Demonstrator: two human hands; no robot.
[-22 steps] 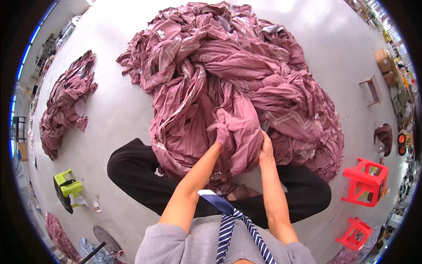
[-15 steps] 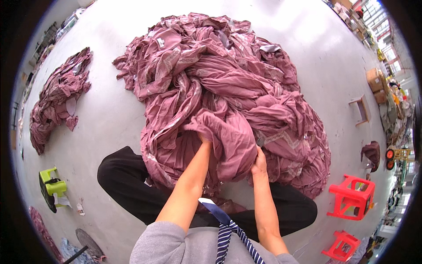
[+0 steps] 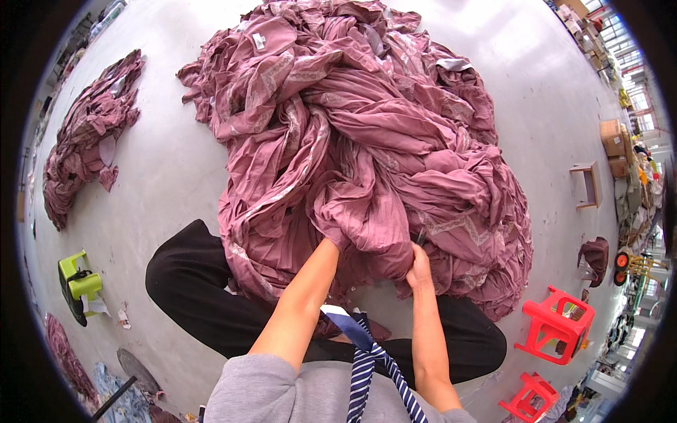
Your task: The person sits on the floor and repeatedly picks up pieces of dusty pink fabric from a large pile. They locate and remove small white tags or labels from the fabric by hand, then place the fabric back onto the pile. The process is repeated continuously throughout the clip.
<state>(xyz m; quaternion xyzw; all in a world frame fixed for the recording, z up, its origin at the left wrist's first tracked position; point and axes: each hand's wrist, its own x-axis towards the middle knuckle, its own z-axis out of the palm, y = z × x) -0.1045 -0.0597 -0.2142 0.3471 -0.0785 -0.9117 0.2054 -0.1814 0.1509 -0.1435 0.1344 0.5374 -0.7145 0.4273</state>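
A big heap of mauve fabric (image 3: pixel 395 127) with pale lace-like patterned bands lies in front of me. My left hand (image 3: pixel 336 240) reaches under a bunched fold (image 3: pixel 370 218) in the near part of the heap. The cloth covers its fingers. At the right edge of that fold, my right hand (image 3: pixel 419 269) is closed against the cloth. A small dark object (image 3: pixel 421 237) juts from its fingertips, too small to name. Between my forearms, a navy-and-white striped strip of cloth (image 3: pixel 361 377) hangs over my grey shirt.
My black-trousered legs (image 3: pixel 187 285) spread around the heap's near side. A smaller mauve pile (image 3: pixel 92 134) lies far left, above a green stool (image 3: pixel 81 282). Red stools (image 3: pixel 557 324) stand at right, with a small wooden stool (image 3: pixel 585 185) and cardboard boxes (image 3: pixel 612 139) beyond.
The view has shifted, raising the far heap in the picture. The bunched fold has settled lower over my left hand. My right hand stays at the fold's edge, its dark object showing more.
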